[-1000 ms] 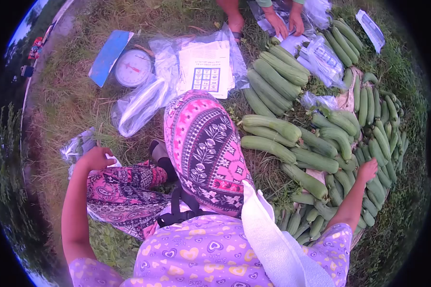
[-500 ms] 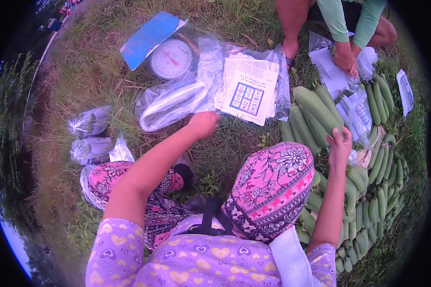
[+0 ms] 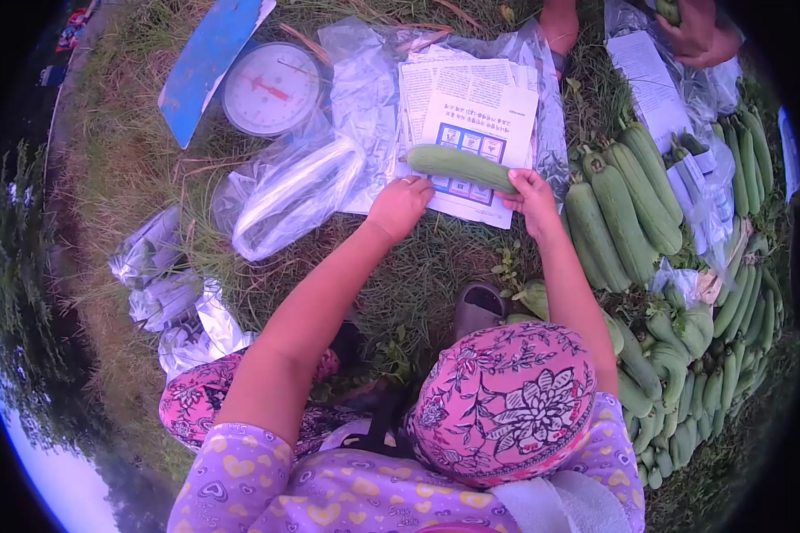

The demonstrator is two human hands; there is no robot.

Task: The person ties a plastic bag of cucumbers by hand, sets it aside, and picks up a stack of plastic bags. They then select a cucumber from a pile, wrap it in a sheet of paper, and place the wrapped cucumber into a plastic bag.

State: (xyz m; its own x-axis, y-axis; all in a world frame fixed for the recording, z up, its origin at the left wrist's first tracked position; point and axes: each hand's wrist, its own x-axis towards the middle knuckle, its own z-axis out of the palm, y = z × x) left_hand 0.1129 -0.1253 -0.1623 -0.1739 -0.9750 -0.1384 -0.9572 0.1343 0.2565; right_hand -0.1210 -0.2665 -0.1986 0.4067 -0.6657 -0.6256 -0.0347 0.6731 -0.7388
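In the upper centre, the right hand's grip (image 3: 532, 194) clasps an elongated green gourd (image 3: 460, 166) over printed papers (image 3: 476, 99); whether the left hand (image 3: 402, 208) grasps it, I cannot tell. Crinkled clear plastic (image 3: 300, 197) and a round dial scale (image 3: 271, 87) crowd the upper left.

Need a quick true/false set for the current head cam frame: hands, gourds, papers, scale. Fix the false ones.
1. The right hand holds a green gourd near one end. True.
2. A blue board lies beside the round dial scale. True.
3. The left hand is on the dial scale. False: it is by the near-left corner of the printed papers.
4. The held gourd is above the blue board. False: it is over the printed papers.
5. More gourds lie right of the papers. True.
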